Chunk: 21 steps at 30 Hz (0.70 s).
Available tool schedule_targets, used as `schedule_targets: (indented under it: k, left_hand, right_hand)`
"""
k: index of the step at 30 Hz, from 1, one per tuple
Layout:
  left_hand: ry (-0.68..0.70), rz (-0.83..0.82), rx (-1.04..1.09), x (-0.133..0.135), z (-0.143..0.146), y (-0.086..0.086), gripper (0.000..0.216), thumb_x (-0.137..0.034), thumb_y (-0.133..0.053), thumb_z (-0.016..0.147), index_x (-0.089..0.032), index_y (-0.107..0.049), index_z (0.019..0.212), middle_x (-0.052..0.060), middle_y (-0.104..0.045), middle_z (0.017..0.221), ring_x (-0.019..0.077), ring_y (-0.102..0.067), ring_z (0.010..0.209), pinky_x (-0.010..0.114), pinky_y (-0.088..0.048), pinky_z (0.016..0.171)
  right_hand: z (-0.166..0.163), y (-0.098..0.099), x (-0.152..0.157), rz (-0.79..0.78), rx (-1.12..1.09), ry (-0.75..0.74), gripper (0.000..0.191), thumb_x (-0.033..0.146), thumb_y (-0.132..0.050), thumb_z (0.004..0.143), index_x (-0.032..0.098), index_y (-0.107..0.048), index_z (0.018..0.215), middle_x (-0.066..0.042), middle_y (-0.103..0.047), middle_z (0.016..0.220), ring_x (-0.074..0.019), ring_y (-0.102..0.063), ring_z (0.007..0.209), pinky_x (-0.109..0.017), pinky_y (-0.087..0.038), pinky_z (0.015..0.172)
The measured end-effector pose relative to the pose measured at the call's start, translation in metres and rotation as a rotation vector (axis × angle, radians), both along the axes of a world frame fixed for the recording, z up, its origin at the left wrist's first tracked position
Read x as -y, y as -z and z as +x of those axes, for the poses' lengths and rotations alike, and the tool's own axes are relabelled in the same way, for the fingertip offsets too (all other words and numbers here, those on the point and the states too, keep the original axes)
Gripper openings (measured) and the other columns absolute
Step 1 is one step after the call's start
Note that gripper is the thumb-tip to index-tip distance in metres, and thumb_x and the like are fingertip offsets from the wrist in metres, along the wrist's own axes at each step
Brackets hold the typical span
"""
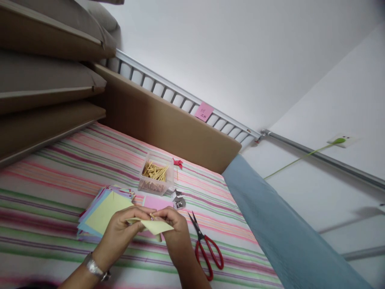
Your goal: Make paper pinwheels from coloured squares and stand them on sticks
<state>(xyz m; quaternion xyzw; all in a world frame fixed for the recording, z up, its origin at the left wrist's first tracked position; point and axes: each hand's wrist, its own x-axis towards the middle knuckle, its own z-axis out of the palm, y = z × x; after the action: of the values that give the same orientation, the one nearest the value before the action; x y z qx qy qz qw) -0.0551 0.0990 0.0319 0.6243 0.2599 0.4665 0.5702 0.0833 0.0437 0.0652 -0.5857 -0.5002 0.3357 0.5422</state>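
A pale yellow sheet of paper [157, 227], bent and creased, is pinched between my left hand [122, 226] and my right hand [177, 228]. Both hands have their fingers closed on it. A small light-coloured tip [152, 216] shows at the paper's middle, between my fingertips; its kind is hard to make out. Beneath the hands lies pink paper [158, 202], partly covered. Left of my left hand is a stack of coloured paper squares [104, 210] with a yellow one on top. Red-handled scissors [202, 239] lie with blades apart, right of my right hand.
Beyond the hands stands a clear plastic box [156, 186] of thin wooden sticks. Near it are a red folded paper piece [178, 163] on a stick and a small container with metal bits [179, 199]. A brown board [168, 124] borders the striped cloth [54, 208]; shelf-like panels rise left.
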Motion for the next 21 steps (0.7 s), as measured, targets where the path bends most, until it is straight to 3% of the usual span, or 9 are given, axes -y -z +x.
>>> schedule_targets:
  k: [8, 21]
  left_hand:
    - [-0.001, 0.013, -0.002, -0.001, -0.0013, 0.0037, 0.01, -0.016, -0.06, 0.073, -0.02, -0.069, 0.069, 0.005, -0.073, 0.089, 0.0208, -0.065, 0.086, 0.03, -0.046, 0.081]
    - [-0.01, -0.089, 0.015, 0.0004, 0.0004, 0.0044, 0.01, -0.015, -0.061, 0.07, -0.021, -0.067, 0.065, 0.004, -0.073, 0.084, 0.021, -0.065, 0.085, 0.028, -0.047, 0.078]
  right_hand:
    - [-0.0036, -0.0066, 0.0048, 0.025, 0.101, 0.016, 0.017, 0.009, -0.06, 0.062, 0.02, -0.072, 0.069, 0.0, -0.061, 0.068, -0.0148, -0.056, 0.067, -0.023, -0.042, 0.062]
    - [-0.0057, -0.0083, 0.0072, 0.043, 0.087, 0.025, 0.021, 0.005, -0.057, 0.062, 0.019, -0.071, 0.069, 0.0, -0.062, 0.068, -0.0133, -0.057, 0.067, -0.02, -0.043, 0.063]
